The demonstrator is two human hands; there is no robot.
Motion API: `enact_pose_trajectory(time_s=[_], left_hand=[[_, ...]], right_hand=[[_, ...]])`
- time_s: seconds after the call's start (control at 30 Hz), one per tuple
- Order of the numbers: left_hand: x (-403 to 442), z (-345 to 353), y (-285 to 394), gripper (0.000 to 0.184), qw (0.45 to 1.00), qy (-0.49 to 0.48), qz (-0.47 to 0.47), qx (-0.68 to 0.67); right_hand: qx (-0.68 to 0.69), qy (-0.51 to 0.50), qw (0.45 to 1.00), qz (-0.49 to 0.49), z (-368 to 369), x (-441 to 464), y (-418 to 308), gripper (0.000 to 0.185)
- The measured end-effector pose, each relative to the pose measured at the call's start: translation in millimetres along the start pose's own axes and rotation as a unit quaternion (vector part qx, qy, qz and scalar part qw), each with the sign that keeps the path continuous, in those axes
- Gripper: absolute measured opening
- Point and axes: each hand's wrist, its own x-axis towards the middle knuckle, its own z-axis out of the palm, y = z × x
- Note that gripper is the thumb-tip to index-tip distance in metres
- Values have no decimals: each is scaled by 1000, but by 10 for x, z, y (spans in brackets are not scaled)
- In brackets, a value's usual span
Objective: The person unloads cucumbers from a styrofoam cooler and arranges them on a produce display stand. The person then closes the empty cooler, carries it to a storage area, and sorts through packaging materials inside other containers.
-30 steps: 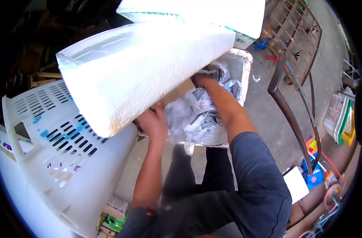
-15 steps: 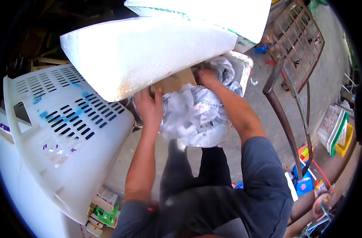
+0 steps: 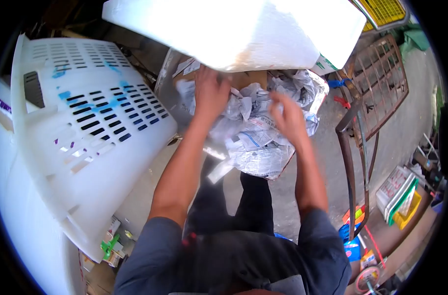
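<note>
A white container (image 3: pixel 322 96) stuffed with crumpled newspaper (image 3: pixel 263 147) stands in front of my legs. Brown cardboard (image 3: pixel 248 78) shows among the paper, partly under a white foam box (image 3: pixel 233 37). At the container's left part, my left hand (image 3: pixel 211 93) reaches onto the paper and cardboard beside the foam box's lower edge; its fingertips are partly hidden. Over the right part of the paper is my right hand (image 3: pixel 288 115), blurred, its fingers bent; whether it holds any paper cannot be made out.
A white slotted plastic basket (image 3: pixel 135 142) lies on the left. On the right stands a rusty metal cart frame (image 3: pixel 349 162), with green and yellow trays (image 3: pixel 405 209) beyond it. A yellow crate (image 3: pixel 386 11) is at the top right.
My right hand has come back from the cardboard's right side to above the paper. My left hand has moved up over the container's left part. The foam box sits higher in view.
</note>
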Motion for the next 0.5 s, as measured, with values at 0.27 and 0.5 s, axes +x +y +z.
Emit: enact_pose_trajectory(time_s=[0.27, 0.5], left_hand=[[-1503, -380, 90, 15, 982, 78, -161, -55], [-1562, -240, -412, 19, 997, -36, -61, 32]], right_hand=[[209, -316, 911, 161, 1166, -898, -26, 37], [-2, -366, 928, 72, 1129, -443, 633, 33]])
